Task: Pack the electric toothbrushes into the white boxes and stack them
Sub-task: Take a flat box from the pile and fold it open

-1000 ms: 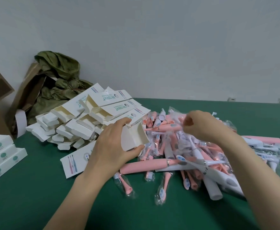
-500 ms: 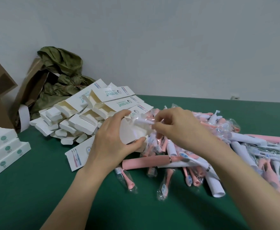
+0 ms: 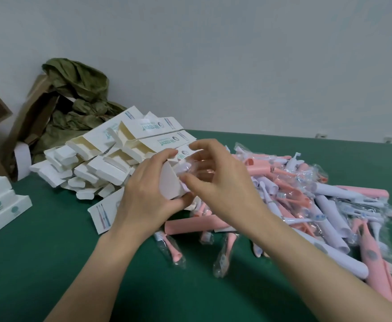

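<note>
Left grip point(image 3: 144, 201): curled round the white box point(image 3: 169, 185), middle of frame.
Right grip point(image 3: 220, 182): pinches a wrapped white piece point(image 3: 186, 167) at the box's open end.
Box: plain white, tilted.
Toothbrushes point(image 3: 306, 194): pink and white pile on green counter point(image 3: 51, 275), right side.

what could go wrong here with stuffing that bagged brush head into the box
The bagged brush head, pinched by the right hand, could snag its loose plastic on the flap of the box in the left hand and bend it.
The right forearm passes over the toothbrush pile; pulling back may drag pieces away.
The heap of open boxes beside the left hand could slide if nudged.
</note>
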`<state>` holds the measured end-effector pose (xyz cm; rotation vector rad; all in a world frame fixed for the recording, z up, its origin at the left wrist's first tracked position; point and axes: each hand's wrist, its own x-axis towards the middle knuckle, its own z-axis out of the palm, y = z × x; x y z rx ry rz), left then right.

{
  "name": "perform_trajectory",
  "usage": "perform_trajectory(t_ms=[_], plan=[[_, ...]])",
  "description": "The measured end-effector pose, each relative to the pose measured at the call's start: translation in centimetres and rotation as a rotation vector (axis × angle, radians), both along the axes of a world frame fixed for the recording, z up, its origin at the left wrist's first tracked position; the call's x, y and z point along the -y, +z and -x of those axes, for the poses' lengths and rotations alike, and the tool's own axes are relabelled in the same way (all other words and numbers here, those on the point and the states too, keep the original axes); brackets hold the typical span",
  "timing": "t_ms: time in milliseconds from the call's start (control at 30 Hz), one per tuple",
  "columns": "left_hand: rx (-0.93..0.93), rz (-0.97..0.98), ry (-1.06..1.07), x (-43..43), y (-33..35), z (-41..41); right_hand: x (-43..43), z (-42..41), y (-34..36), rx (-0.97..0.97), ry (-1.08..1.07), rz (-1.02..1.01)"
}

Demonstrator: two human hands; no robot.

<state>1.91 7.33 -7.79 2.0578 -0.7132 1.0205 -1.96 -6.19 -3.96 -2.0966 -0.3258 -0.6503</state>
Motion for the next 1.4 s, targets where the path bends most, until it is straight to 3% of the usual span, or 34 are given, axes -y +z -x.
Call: perform_trajectory(t_ms=[67,133,233,300,333,467,567,633,800,1033,1233,1400], plan=[[0.0,0.019,0.017,-0.1,0.1,0.0,0.1,-0.2,0.0,-0.019,0.047,-0.186],[0.013,0.022,0.016,0.0,0.1,0.2,-0.1,-0.3,-0.4,0.078,0.015,-0.157],[0.045,-0.014,0.013,0.3,0.0,0.2,-0.4,-0.7,-1.5,0.251,-0.054,0.238],[0.058,-0.062,0.029,0.3,-0.1,0.0,-0.3,-1.0,-1.9,0.245,-0.008,0.477],[0.049,-0.07,0.03,0.3,-0.2,0.0,-0.2,-1.1,-1.8,0.211,0.016,0.5],[0.011,-0.012,0.014,0.2,0.0,0.0,1.3,-1.4,-1.1,0.185,-0.102,0.204],[0.037,0.006,0.008,0.2,-0.1,-0.1,1.6,-2.0,-1.1,-0.154,0.021,-0.041],[0.007,-0.022,-0.027,0.2,-0.1,-0.1,1.2,-2.2,-1.5,-0.226,0.059,-0.119],[-0.033,-0.21,-0.037,-0.2,-0.4,-0.6,1.2,-2.5,-1.9,-0.167,0.035,-0.201],[0.104,-0.031,-0.064,0.0,-0.3,-0.4,0.5,-1.5,-1.4,-0.13,0.13,-0.289],[0.112,0.132,-0.05,0.4,0.1,0.0,-2.2,0.4,-2.7,-0.037,0.258,-0.211],[-0.065,-0.067,-0.088,-0.5,-0.2,-0.9,-1.7,-0.8,-3.8,-0.059,0.181,-0.4]])
